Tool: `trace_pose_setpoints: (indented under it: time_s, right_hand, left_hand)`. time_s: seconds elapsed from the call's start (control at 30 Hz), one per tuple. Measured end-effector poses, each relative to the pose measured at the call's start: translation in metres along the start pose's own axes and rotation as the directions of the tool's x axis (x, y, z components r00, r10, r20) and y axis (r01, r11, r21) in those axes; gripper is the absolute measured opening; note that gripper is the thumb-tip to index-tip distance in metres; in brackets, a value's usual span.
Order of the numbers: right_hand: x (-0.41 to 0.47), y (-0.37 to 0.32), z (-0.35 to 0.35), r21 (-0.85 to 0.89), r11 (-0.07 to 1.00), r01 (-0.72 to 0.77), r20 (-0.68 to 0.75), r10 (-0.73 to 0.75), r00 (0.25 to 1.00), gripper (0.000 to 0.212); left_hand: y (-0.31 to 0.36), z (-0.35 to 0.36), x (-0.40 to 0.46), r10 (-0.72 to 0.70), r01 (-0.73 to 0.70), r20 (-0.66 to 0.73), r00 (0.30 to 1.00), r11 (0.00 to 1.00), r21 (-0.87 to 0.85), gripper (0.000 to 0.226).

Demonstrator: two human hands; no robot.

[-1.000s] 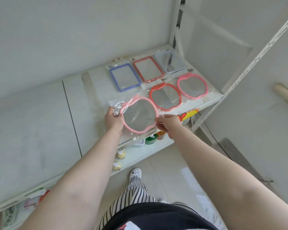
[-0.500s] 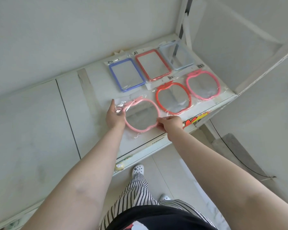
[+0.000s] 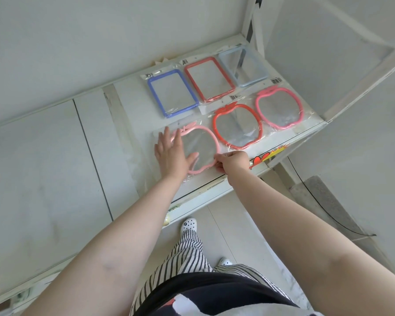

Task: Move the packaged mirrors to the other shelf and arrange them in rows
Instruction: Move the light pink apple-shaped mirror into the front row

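Light pink apple mirror lies flat at the left end of the near row, both hands on it.

On the white shelf [image 3: 128,142] the left hand [image 3: 171,153] lies flat on the light pink apple-shaped mirror [image 3: 203,144], fingers straight and spread over its left rim and glass, grip apart and pressing, not clasping. The right hand [image 3: 234,160] pinches the packet's near right edge, grip clamped on the frame there. The mirror lies between the two hands, stem end pointing far-left, just beside the red apple-shaped mirror [image 3: 237,126]; the darker pink apple-shaped mirror [image 3: 278,108] ends the row at right. In the far row sit blue [image 3: 172,93], red [image 3: 209,79] and pale blue rectangular mirrors [image 3: 243,65]. I judge any last nudge to line it up falls to the right hand.
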State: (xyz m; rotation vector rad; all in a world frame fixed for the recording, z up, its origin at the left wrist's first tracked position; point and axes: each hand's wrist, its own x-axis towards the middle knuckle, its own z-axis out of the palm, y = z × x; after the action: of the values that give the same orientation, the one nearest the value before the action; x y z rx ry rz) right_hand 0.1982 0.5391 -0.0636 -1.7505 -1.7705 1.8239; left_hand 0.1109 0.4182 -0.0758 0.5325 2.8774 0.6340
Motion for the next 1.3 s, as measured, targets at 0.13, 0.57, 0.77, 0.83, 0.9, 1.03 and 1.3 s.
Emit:
trace_pose_setpoints:
  time_s: [0.13, 0.57, 0.77, 0.83, 0.9, 1.03, 1.3]
  right_hand:
    - [0.001, 0.008, -0.002, -0.085, 0.995, 0.057, -0.011, -0.058, 0.998, 0.038]
    - [0.001, 0.009, -0.006, -0.258, 0.964, 0.065, -0.047, -0.080, 0.996, 0.030]
    - [0.001, 0.009, -0.007, -0.262, 0.962, 0.073, -0.048, -0.089, 0.995, 0.045]
    - [0.000, 0.010, -0.008, -0.265, 0.962, 0.065, -0.061, -0.084, 0.995, 0.040]
    - [-0.001, 0.011, -0.010, -0.255, 0.965, 0.055, -0.076, -0.077, 0.994, 0.031]
    - [-0.005, 0.012, -0.016, -0.234, 0.968, 0.093, -0.114, -0.122, 0.986, 0.046]
    - [-0.041, 0.020, -0.022, -0.508, 0.590, 0.628, 0.180, -0.640, 0.747, 0.035]
  left_hand:
    - [0.007, 0.009, -0.004, 0.000, -0.009, 0.168, 0.986, 0.999, 0.052, 0.095]
    - [0.008, 0.016, -0.003, -0.008, 0.003, 0.118, 0.993, 0.999, 0.046, 0.097]
    - [0.009, 0.014, -0.003, -0.008, 0.002, 0.123, 0.992, 0.998, 0.056, 0.097]
    - [0.009, 0.013, -0.004, -0.009, 0.002, 0.127, 0.992, 0.998, 0.060, 0.098]
    - [0.010, 0.012, -0.006, -0.008, 0.001, 0.126, 0.992, 0.998, 0.055, 0.099]
    - [0.010, 0.005, -0.008, 0.026, -0.026, 0.075, 0.997, 1.000, 0.001, 0.087]
    - [0.001, -0.030, -0.051, 0.103, -0.102, 0.020, 0.994, 0.993, -0.060, 0.051]
